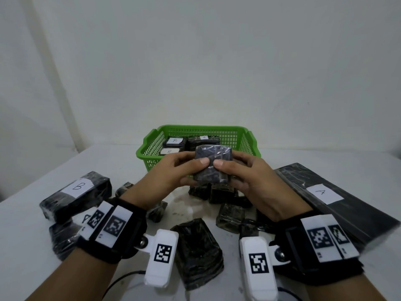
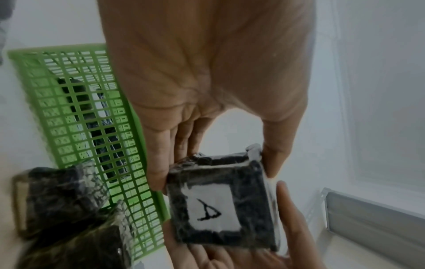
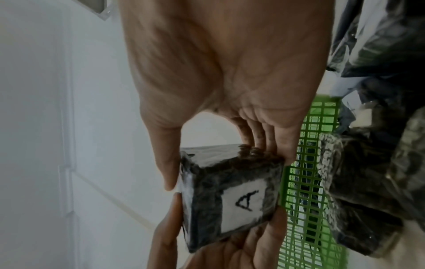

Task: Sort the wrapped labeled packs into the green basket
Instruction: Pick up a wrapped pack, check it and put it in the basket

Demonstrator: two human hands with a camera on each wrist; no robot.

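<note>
Both hands hold 1 small square pack wrapped in shiny black plastic up in the air, just in front of the green plastic basket with a grid wall. The left hand pinches the pack from its left side, thumb on the top face and fingers curled under it. The right hand pinches it from the right side the same way. The 2 thumbs almost meet on the top face.

From the head camera the top face is plain black. The wrist cameras look at the under face, and there a white paper label with a hand-drawn letter A shows.

Inside the basket lie 3 wrapped packs. 2 have white labels marked B, and 1 has a label marked A.

On the white table more black wrapped packs lie around and under the hands. A long block with a B label lies to the left. A big flat black pack with an A label lies to the right. A dark wrapped block sits close between the 2 wrists. Small wrapped cubes sit under the hands.
</note>
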